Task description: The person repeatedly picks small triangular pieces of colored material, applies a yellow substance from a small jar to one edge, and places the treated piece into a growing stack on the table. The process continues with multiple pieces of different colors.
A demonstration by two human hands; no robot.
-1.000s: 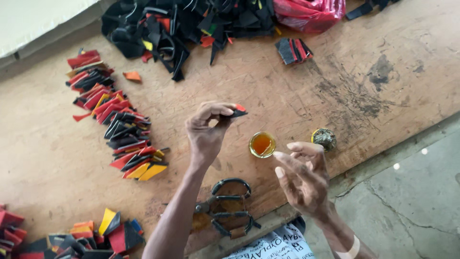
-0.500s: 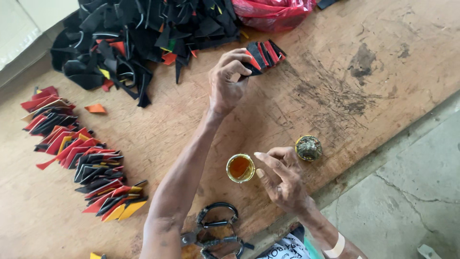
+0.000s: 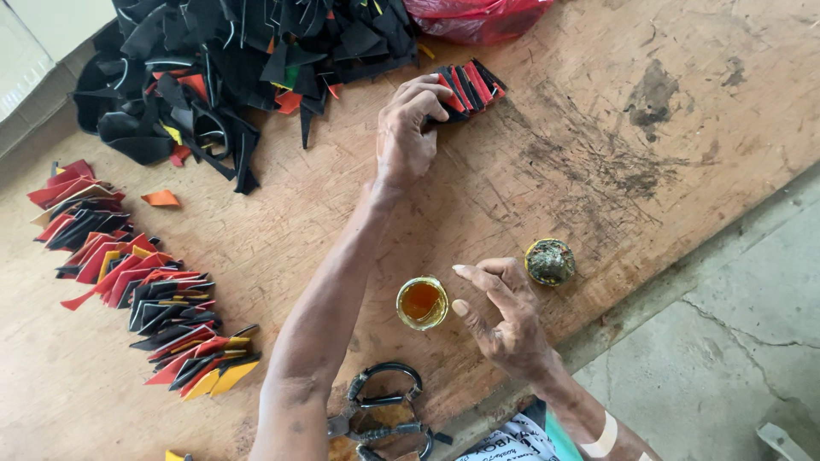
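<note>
The small bundle of red and black pieces [image 3: 468,88] lies near the far edge of the table [image 3: 598,111], just beside the big black pile [image 3: 239,60]. A second ago one small piece was held up in the left hand [image 3: 408,128]; now that hand has been stretched out and its grip is curled down onto the bundle. The right hand [image 3: 504,316] is kept half open, holding nothing, beside the little tin of amber glue [image 3: 422,302] by the near edge. So a fresh piece seems to be fetched.
</note>
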